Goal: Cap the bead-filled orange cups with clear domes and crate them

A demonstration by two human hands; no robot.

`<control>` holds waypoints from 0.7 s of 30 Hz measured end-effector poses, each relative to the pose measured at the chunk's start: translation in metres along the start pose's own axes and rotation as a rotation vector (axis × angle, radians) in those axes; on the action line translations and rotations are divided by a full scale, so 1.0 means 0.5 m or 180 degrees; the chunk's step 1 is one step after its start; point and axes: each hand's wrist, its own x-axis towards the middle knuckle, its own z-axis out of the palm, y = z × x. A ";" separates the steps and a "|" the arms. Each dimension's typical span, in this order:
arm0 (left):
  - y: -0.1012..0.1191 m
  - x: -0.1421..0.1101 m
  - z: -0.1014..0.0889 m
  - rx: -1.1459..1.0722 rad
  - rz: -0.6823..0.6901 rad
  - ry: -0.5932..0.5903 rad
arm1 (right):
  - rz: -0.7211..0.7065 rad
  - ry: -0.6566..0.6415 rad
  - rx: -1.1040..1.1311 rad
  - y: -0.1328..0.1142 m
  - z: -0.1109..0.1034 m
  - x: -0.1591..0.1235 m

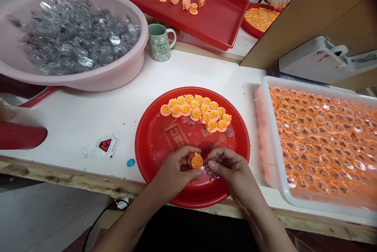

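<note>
"Faith" mug [159,32] beyond orange cup [196,161]

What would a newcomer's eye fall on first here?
Probably the round red tray in the middle of the white table, small orange cups clustered toward its far side. Over its near part, the left grip holds another cup while the right grip pinches a clear piece. At left, a pink basin is heaped with clear plastic; at right, a white bin is packed with more cups.
</note>
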 end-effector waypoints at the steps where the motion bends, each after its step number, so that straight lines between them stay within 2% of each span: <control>1: -0.001 0.000 0.001 -0.0054 0.0011 -0.0021 | 0.0034 -0.0003 -0.0042 0.001 0.001 -0.001; 5: -0.005 -0.002 0.003 -0.0169 0.0027 -0.0144 | 0.0072 0.0004 -0.0237 0.007 0.008 -0.002; 9: -0.009 -0.009 0.010 0.0168 0.0117 -0.0250 | -0.0123 0.0144 -0.0844 0.008 0.013 -0.001; 14: -0.005 -0.023 0.024 0.0946 0.0535 -0.0330 | -0.1057 0.0272 -0.2132 -0.001 0.015 -0.017; 21: -0.020 -0.011 0.028 0.0994 0.0824 -0.0241 | -0.2013 0.0219 -0.2932 0.019 0.008 -0.034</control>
